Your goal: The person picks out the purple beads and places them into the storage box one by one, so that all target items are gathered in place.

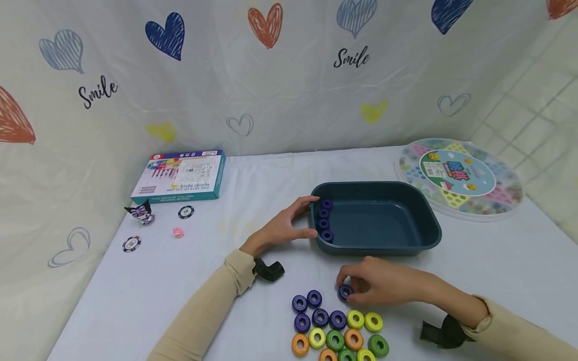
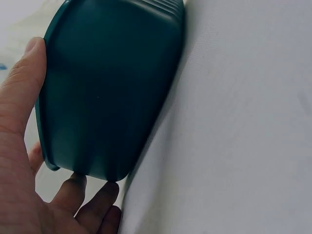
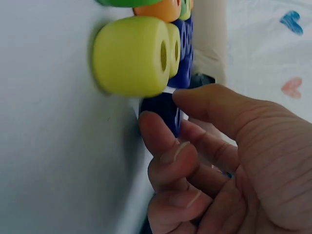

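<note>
Four indigo rings [image 1: 319,223] lined the nine o'clock end of the blue tub [image 1: 375,220], which the left hand [image 1: 285,223] gripped at that end between thumb and fingers. Picking up a fifth seemed the step in hand: the right hand [image 1: 381,281] was clamped, thumb against fingers, on an indigo ring [image 1: 345,288] at the tub's seven o'clock, though whether it had left the tabletop [image 1: 253,321] could not be told. The next move appeared to call for a firm pinch and a lift toward eleven o'clock, over the near wall [image 1: 375,250]
</note>
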{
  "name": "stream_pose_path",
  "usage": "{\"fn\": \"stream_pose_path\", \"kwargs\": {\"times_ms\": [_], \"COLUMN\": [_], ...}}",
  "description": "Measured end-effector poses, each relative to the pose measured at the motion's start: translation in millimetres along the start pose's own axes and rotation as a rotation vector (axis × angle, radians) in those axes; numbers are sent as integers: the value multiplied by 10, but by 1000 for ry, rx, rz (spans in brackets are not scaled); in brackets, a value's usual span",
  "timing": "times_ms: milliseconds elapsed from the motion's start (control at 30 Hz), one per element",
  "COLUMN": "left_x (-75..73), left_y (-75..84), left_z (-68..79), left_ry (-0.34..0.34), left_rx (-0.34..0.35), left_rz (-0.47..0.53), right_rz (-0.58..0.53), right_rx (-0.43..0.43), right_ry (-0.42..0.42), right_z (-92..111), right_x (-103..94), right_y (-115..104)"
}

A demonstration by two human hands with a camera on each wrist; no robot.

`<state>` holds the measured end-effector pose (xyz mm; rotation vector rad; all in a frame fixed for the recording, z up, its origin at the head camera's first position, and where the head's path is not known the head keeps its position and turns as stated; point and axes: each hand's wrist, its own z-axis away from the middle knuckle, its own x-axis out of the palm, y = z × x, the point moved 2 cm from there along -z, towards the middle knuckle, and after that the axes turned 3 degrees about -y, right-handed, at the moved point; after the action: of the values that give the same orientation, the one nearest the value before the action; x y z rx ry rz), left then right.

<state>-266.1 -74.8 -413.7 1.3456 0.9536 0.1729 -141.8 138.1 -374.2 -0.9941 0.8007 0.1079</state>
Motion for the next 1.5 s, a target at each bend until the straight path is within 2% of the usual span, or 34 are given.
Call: {"fn": "stream_pose_path", "kwargs": {"times_ms": [100,300,600,733,1133,1500], "left_x": [27,37,31,29,39,47], "left_y": [-94,-120,-116,-115,-91,-76], "left_z": [-32,-40,-39,-34,-12,-26], "left_ry": [14,27,23,19,19,18], "left_rx": [2,14,13,13,-5,1], "left_rz": [-21,-26,-24,-17,-3,-10], "right_rz": [-33,-123,-361,-422,-438,-372], "right_rx": [-29,-77,-36,-23,-22,-8], "right_ry": [5,9,-75,-111,-83,-45], "right_z": [65,201,389,432,439,536], "right_x": [-15,-20,-37,-51,-34,-182], "right_y": [60,176,388,440,466,259]}}
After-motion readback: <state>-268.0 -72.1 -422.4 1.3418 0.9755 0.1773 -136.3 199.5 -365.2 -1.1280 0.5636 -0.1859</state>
